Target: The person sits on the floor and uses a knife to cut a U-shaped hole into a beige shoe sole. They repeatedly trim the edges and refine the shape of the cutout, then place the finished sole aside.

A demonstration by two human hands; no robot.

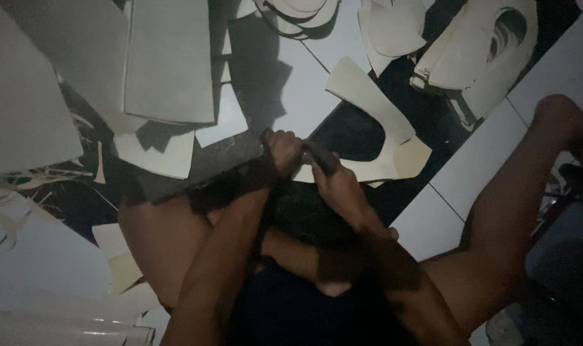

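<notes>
Dim tiled floor (pixel 304 83) lies littered with pale cream cut sheet pieces (pixel 170 61). My left hand (pixel 285 150) and right hand (pixel 339 186) both clamp a dark tool (pixel 320 156) over the curved cream offcut (pixel 368 96). I judge poor light could cause a slip.

I sit on a pale tiled floor (pixel 470 166) in dim light. Cream sheet offcuts (pixel 170 61) lie scattered around me.

A makeshift floor workshop — cut cream sheets (pixel 170 61) and offcut scraps (pixel 121 263) litter the tiled floor (pixel 291 77).
</notes>
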